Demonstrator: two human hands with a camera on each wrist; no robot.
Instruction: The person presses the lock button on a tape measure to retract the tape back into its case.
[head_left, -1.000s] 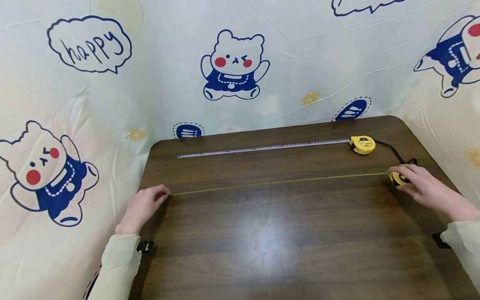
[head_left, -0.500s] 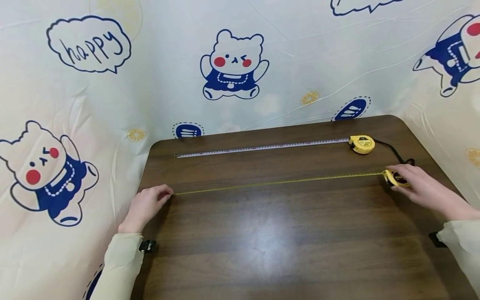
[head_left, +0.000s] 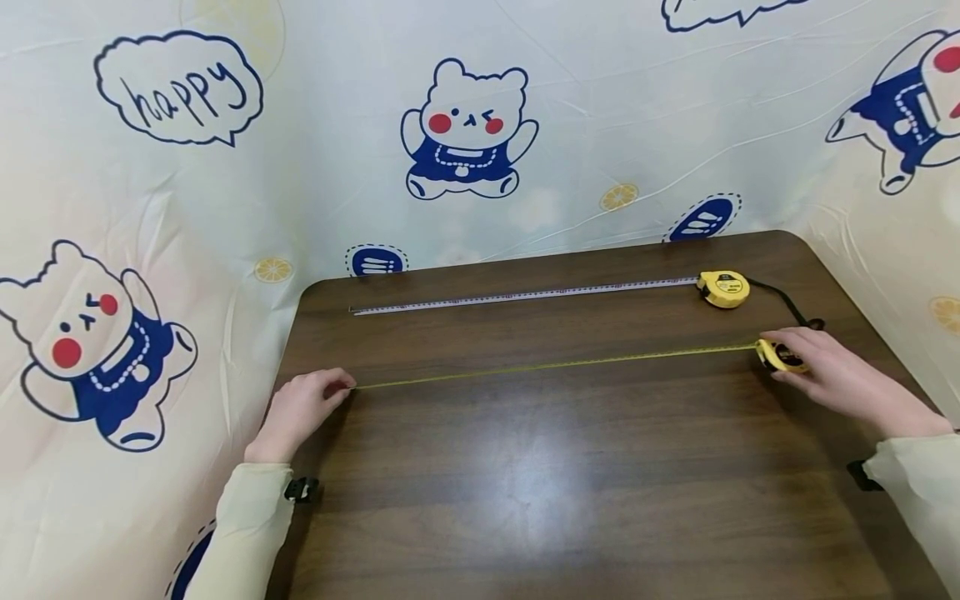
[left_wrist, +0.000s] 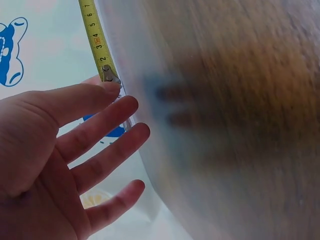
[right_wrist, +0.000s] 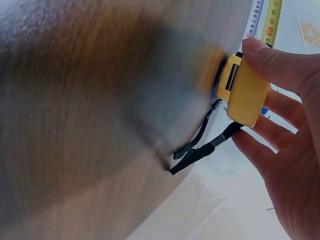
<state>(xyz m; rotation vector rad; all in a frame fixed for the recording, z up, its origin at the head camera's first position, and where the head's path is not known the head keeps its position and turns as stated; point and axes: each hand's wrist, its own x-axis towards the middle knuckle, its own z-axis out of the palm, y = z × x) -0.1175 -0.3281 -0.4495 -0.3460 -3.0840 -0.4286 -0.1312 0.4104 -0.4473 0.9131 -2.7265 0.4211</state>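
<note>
My left hand (head_left: 296, 412) pinches the metal end hook (left_wrist: 108, 74) of a yellow tape blade between thumb and forefinger, the other fingers loosely spread. That thin blade (head_left: 555, 365) runs taut to a yellow tape measure case (head_left: 778, 355). My right hand (head_left: 843, 379) grips the case from its right side, thumb on one face and fingers on the other; a black wrist strap (right_wrist: 200, 151) hangs from it in the right wrist view. Farther back lies a second yellow tape measure (head_left: 725, 289), its white blade (head_left: 525, 295) drawn out leftward along the table, untouched by either hand.
The brown wooden table (head_left: 525, 483) has rounded back corners. Behind it and at both sides hangs a pale curtain (head_left: 322, 125) printed with cartoon bears. A black strap (head_left: 780, 296) trails from the second tape measure toward my right hand.
My right hand has shifted left with the tape measure case, and my left hand slightly right with the hook. The yellow blade between them is shorter. The second tape measure stays put.
</note>
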